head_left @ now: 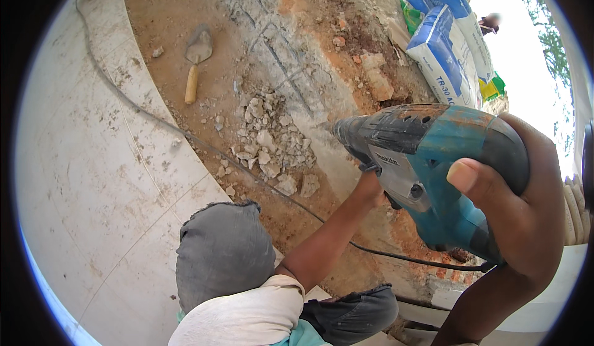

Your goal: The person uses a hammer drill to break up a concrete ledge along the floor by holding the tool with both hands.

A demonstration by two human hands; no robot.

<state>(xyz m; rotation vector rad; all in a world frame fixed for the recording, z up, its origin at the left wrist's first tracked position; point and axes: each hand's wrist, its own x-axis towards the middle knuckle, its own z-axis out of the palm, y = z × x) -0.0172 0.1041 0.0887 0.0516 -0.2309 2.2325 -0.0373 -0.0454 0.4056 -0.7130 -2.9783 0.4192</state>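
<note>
A teal and black rotary hammer drill (455, 134) points left in front of me, its dusty chuck over a rough concrete strip (337, 86). My right hand (526, 213) wraps around its rear handle, thumb along the near side. Lower down and further forward, my left hand (371, 188) grips the side handle (369, 168); the drill body hides part of that hand. The chuck end lies close to the broken concrete, but I cannot tell whether the bit touches it. Exposed steel bars (288, 74) run through the chipped channel beyond.
Concrete rubble (266, 139) is heaped left of the drill. A wooden-handled trowel (192, 81) lies on the dirt. The power cable (210, 149) crosses the ground and pale slab (93, 179). Blue-and-white bags (442, 61) stand at far right. My knee (223, 253) is bent below.
</note>
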